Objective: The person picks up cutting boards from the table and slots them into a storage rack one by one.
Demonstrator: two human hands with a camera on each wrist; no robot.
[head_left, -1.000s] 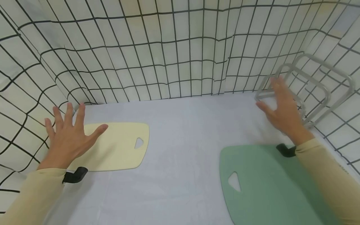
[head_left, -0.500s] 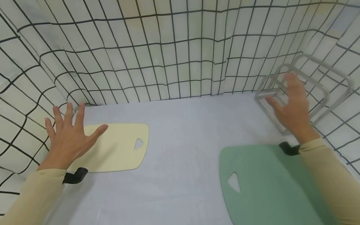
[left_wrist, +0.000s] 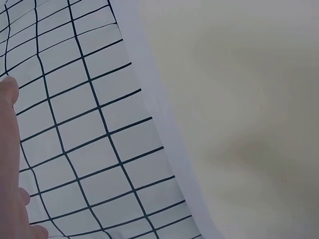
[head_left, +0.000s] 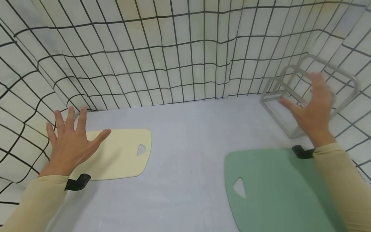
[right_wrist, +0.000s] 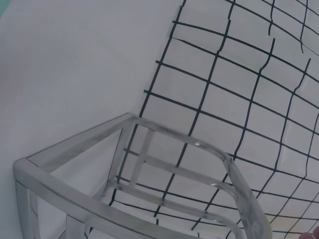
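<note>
A silver-grey metal rack (right_wrist: 84,203) stands on a white surface (right_wrist: 84,59), close to the edge where a pale backdrop with dark grid lines (right_wrist: 249,94) begins. Flat straight bars meet at a squared corner on the near side of that edge, while bars bent into rounded ends reach across in front of the grid. A green sliver (right_wrist: 3,6) shows well away from the edge. Fingertips (right_wrist: 314,234) appear beyond it, apart from the rack's closest bend.

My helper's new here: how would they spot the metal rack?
Scan the white surface to its far right corner. The grey rack stands there, partly behind the right hand. Its raised loops set it apart; the green board and yellow board lie flat.
</note>
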